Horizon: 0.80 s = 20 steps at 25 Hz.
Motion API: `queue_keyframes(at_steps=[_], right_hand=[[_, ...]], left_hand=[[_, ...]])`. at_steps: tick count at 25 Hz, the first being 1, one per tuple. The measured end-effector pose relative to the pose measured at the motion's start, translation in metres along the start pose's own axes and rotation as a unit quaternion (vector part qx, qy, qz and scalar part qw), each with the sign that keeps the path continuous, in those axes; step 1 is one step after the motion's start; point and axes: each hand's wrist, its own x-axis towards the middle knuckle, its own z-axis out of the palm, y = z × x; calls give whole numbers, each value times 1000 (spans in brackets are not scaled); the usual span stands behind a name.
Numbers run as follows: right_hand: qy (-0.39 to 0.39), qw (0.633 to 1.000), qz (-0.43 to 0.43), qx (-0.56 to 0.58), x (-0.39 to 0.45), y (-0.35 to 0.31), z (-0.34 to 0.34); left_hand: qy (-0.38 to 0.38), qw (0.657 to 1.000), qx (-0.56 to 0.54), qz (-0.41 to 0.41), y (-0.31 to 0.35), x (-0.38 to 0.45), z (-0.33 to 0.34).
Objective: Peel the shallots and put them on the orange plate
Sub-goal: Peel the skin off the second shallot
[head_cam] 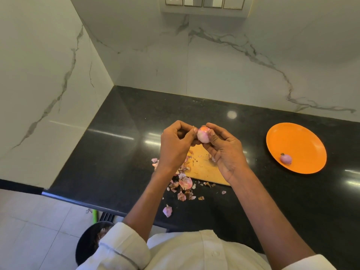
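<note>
Pale glossy round shallot (203, 135), orange plate (296, 148)

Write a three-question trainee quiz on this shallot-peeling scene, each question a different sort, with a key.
1. True or false: the orange plate holds two peeled shallots.
2. The shallot in hand is gripped by: A) left hand only B) right hand only C) both.
3. Fill in: most loose skins lie by the wooden ___.

Key: 1 false, only one peeled shallot lies there; 2 C; 3 board.
</note>
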Motion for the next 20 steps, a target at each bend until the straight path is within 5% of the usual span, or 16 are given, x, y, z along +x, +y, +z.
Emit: queue_keyframes(at_steps=[9,15,20], right_hand=[[12,998,39,55,21,1,-1],[29,999,12,-31,21,-6,-8],[50,995,5,-87,29,-11,-17]], left_hand=[[45,974,-160,-157,-9,14,12],[-110,989,-80,-55,-13,21,8],[-144,988,60,15,-13,37,15]])
